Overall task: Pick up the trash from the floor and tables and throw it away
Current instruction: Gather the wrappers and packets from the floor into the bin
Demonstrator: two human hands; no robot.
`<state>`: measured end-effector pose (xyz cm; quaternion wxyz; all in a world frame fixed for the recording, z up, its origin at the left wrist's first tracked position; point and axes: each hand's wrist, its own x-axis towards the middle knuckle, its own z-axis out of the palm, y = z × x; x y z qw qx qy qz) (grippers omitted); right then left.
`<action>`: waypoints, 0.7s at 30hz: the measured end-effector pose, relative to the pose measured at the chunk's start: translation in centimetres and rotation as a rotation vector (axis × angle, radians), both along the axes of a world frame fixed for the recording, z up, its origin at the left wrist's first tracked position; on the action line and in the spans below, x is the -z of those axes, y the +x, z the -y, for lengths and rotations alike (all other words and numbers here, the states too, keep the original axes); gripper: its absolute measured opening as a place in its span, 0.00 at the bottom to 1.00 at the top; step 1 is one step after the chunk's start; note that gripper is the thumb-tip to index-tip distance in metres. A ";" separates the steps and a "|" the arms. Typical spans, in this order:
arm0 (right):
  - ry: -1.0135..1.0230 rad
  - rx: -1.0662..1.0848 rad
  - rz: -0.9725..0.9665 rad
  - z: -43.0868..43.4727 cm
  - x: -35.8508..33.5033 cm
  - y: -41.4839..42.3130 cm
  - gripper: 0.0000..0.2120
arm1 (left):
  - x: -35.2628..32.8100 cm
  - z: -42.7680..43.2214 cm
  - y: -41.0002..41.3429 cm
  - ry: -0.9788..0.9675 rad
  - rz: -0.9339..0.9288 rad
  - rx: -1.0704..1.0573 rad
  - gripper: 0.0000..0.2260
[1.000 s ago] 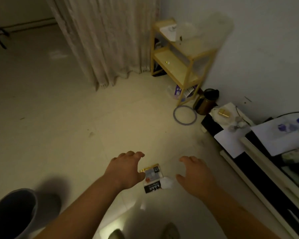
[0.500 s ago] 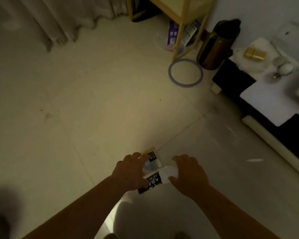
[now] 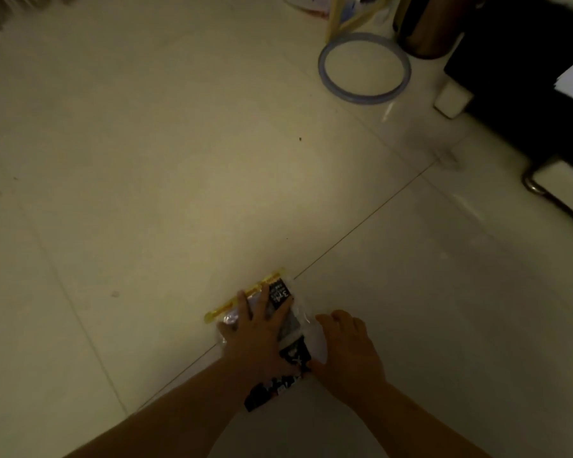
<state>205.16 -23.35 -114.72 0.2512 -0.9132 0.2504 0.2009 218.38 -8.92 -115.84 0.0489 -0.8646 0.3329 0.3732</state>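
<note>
Trash under inspection is a flat plastic packet [image 3: 280, 320] with a yellow strip along its far-left edge, lying on the pale tiled floor [image 3: 146, 193] across a tile joint, low in the view and just right of centre. A second black printed wrapper [image 3: 272, 390] lies partly beneath my left wrist, touching or overlapping the packet; I cannot tell which.

My left hand [image 3: 262, 332] is flat on the packet, fingers spread, pressing down rather than closed round it. My right hand [image 3: 348, 345] sits at the packet's right edge, fingers curled toward the floor; whether they have hold of the edge I cannot tell.

Progress, as I judge it: the pickup is at its start. Contact is made, nothing is lifted, and nothing is disposed of. No bin is in view. Left to do: gather both pieces, raise them, carry them to a bin, then deal with whatever else counts as trash.

Other items on the floor, far right: a grey ring [image 3: 364, 69], a dark cylindrical vessel [image 3: 427, 24], and the legs of a yellow rack [image 3: 336, 14].

Writing: white characters on the packet's black label appear to read "3M"; smaller print beside it is illegible. The wrapper's white lettering is too blurred to read.
</note>
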 end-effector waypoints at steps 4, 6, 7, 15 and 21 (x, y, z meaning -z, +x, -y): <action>-0.015 -0.001 -0.003 -0.9 0.6 0.2 0.33 | 1.0 -0.3 -0.9 -0.006 0.078 0.011 0.60; 0.021 0.025 -0.010 -1.1 0.8 0.5 0.28 | 1.0 -0.2 -1.2 -0.015 0.086 0.010 0.57; 0.043 0.045 -0.012 -1.0 0.8 0.6 0.26 | 0.9 -0.1 -1.3 -0.019 0.076 0.005 0.56; 0.123 -0.003 0.021 0.8 -0.5 0.9 0.19 | 0.2 -0.8 -1.6 -0.188 0.098 -0.047 0.37; 0.101 0.005 0.065 2.2 -1.9 2.0 0.22 | -0.6 -0.7 -0.1 -0.214 0.054 -0.089 0.32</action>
